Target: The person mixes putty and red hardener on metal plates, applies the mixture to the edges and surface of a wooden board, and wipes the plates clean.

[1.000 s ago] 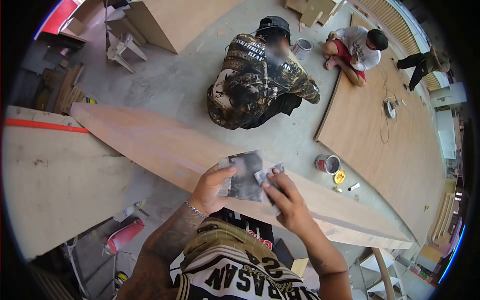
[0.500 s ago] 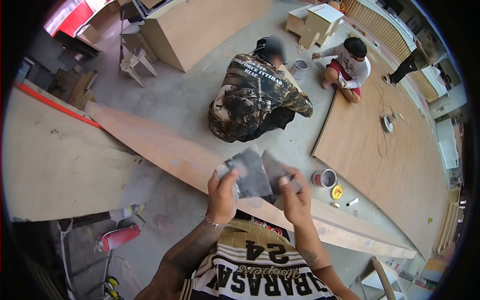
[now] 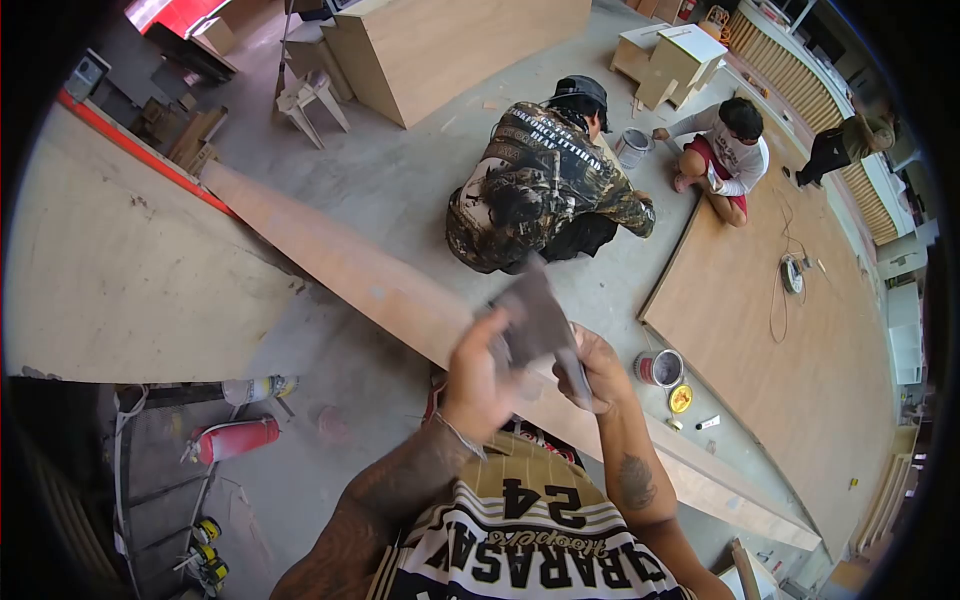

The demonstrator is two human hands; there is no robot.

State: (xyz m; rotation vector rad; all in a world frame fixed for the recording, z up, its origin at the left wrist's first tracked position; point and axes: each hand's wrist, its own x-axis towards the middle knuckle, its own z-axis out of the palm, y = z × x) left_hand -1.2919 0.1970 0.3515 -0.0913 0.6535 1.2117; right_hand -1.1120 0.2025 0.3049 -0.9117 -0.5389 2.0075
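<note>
Over the long wooden board, both of my hands are together at dark grey sandpaper (image 3: 537, 308), which looks creased or layered and is smeared by motion. My left hand (image 3: 478, 388) is closed at its left edge, thumb lying along the surface and fingers partly hidden behind. On the other side, my right hand (image 3: 603, 372) pinches a folded, lighter edge of the sandpaper that hangs below the fingers. Beneath them runs the long narrow board (image 3: 350, 278), pale wood with greyish patches, slanting across the view.
Ahead, a person in a camouflage top (image 3: 545, 180) crouches; another (image 3: 725, 155) squats beside a large wood panel (image 3: 790, 330). An open can (image 3: 659, 369) and yellow lid (image 3: 681, 399) stand right of my hands. A red fire extinguisher (image 3: 235, 440) lies lower left.
The sheets, earlier spread side by side with one in each hand, now overlap between my hands. My left hand has moved right, towards the right one. The view has shifted slightly.
</note>
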